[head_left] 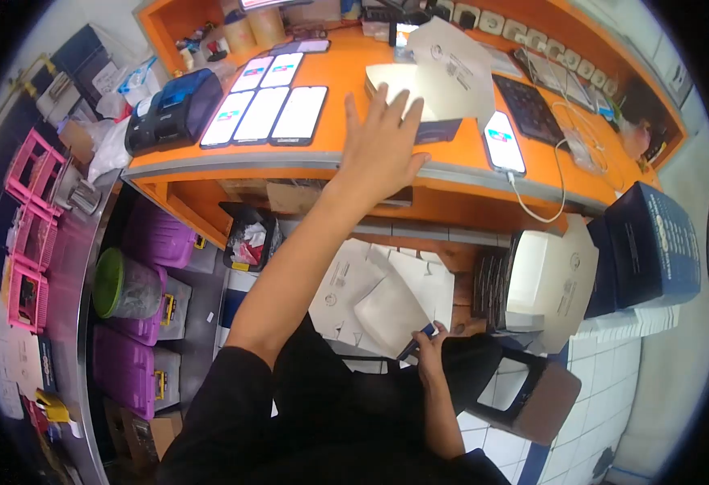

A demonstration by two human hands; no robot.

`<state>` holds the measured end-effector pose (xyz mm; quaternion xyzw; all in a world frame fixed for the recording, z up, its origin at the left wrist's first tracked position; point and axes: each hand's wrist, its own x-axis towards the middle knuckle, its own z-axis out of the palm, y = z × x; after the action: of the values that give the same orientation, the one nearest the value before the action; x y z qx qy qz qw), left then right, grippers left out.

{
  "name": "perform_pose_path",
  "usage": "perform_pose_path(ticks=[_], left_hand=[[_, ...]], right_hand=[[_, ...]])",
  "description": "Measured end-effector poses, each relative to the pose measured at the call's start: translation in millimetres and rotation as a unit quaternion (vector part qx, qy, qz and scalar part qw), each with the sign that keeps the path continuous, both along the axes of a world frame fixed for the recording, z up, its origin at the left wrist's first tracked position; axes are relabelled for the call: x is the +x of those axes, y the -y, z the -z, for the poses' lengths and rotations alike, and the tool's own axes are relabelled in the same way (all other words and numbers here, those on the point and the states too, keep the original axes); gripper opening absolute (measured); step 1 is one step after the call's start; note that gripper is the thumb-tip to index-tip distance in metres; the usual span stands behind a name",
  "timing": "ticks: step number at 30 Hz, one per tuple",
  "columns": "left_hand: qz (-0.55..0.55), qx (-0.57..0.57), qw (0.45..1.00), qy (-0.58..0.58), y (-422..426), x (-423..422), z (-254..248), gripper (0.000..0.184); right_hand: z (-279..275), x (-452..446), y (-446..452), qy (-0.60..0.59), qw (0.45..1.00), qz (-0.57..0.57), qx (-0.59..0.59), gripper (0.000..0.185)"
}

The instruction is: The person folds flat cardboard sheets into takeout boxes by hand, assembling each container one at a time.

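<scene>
My left hand is stretched over the front edge of the orange counter, fingers spread, in front of an open cardboard box with its lid raised. Nothing shows in its grasp. Lower down, my right hand is closed around a small dark blue object, beside flat white cardboard sheets. Several lit phones lie in rows left of my left hand. Another phone, with a white cable plugged in, lies right of the box.
A black printer stands at the counter's left. A tablet and loose cables are at the right. Below are another open box, a dark blue box, purple bins, a green-rimmed bucket and a brown-lidded bin.
</scene>
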<state>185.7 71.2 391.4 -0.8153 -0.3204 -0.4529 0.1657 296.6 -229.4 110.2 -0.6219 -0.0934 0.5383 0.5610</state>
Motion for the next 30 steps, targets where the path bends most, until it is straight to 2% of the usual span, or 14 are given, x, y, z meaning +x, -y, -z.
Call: perform_pose_path(ticks=[2,4,5,6,8,10,12,17,19,23,25,26,28,30], left_hand=[[-0.023,0.043,0.999,-0.020,-17.2,3.1,9.2,0.036],[0.009,-0.082,0.989,-0.122,-13.7,-1.1,9.9,0.019],[0.005,0.005,0.996,-0.090,-5.5,-3.8,17.4,0.007],[0.022,-0.003,0.996,-0.090,16.6,-12.0,13.8,0.008],[0.058,0.022,0.996,-0.062,66.1,-22.5,20.6,0.011],[0.092,0.032,0.995,-0.030,106.4,-36.1,37.7,0.014],[0.117,-0.015,0.993,-0.013,147.5,-52.4,57.1,0.019],[0.028,-0.094,0.995,-0.015,235.1,-99.0,82.7,0.014],[0.038,-0.147,0.988,-0.021,259.3,-113.8,104.0,0.013],[0.050,-0.234,0.971,0.017,277.4,-122.2,125.9,0.010],[0.050,-0.263,0.963,0.034,283.5,-122.5,136.1,0.009],[0.048,-0.276,0.960,0.030,286.0,-120.9,139.0,0.010],[0.048,-0.290,0.955,0.030,287.3,-116.2,145.3,0.011],[0.051,-0.342,0.938,-0.029,289.9,-106.8,153.3,0.011]], right_hand=[[25.9,9.6,-3.9,0.015,0.999,-0.028,0.001,0.075],[35.1,15.5,-14.1,-0.064,0.998,-0.008,0.020,0.073],[39.2,14.8,-20.4,-0.004,0.999,0.045,-0.021,0.064],[42.9,17.4,-26.3,-0.005,0.999,0.046,-0.016,0.064],[50.1,22.6,-32.0,0.120,0.986,0.116,-0.007,0.059],[48.5,27.1,-33.8,0.081,0.993,0.086,-0.007,0.052],[79.0,38.4,-41.8,0.166,0.984,0.060,0.017,0.052],[86.8,36.3,-45.0,0.248,0.960,-0.018,0.128,0.046],[79.5,29.5,-44.6,0.284,0.952,-0.035,0.110,0.044],[50.4,19.1,-34.5,0.409,0.907,-0.100,-0.034,0.039],[45.4,10.1,-27.1,0.553,0.829,0.085,-0.006,0.033],[41.4,3.1,-17.4,0.552,0.830,0.082,-0.005,0.033],[8.9,-12.2,9.6,0.415,0.904,0.047,0.095,0.034],[-40.0,-29.7,31.7,0.231,0.950,-0.090,0.190,0.041]])
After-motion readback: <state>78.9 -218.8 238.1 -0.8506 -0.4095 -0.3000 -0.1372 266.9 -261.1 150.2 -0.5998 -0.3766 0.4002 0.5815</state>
